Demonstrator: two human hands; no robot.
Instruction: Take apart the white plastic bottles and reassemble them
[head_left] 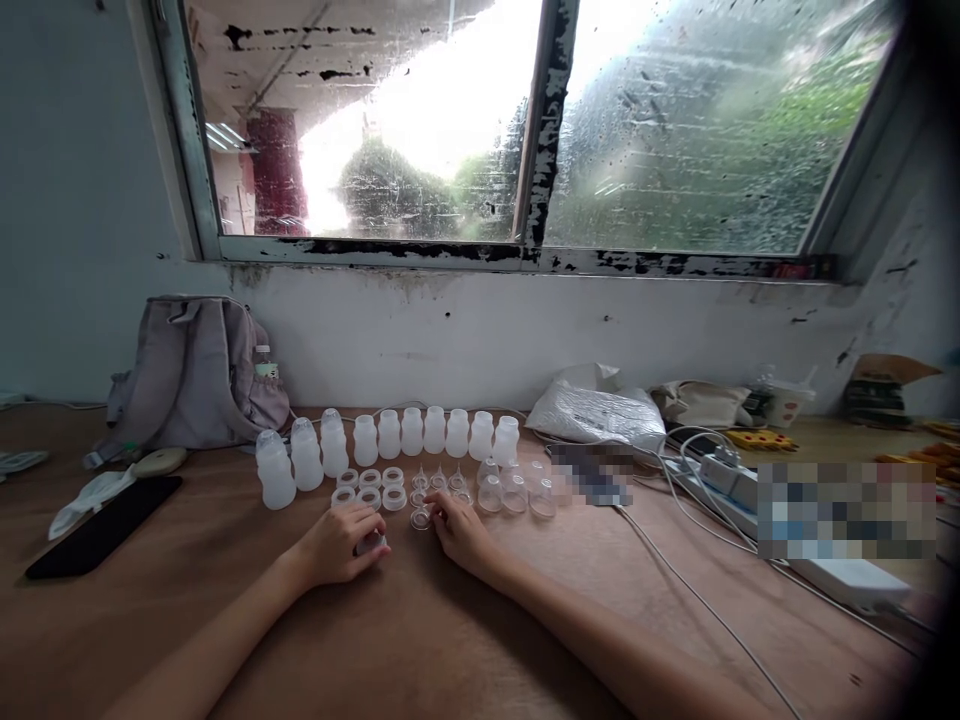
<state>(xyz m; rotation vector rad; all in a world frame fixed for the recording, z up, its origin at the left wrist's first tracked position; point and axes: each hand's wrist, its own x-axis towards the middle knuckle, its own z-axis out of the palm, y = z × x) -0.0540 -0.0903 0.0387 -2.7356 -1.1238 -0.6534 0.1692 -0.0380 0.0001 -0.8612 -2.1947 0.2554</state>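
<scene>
A brown table (450,650) is occupied at its far left by a grey backpack (191,370); a partly hidden whitish piece (370,543) is clasped in the curled fingers of the left hand (339,547); a clear teat (419,518) is met by the right hand's (459,532) fingertips, though whether they are pinched on it cannot be told; ten frosted bottles (412,433) are lined up beyond, the three leftmost being capped; clear domes (514,495) are grouped farther right; white rings (368,499) are set in rows beyond the left hand.
</scene>
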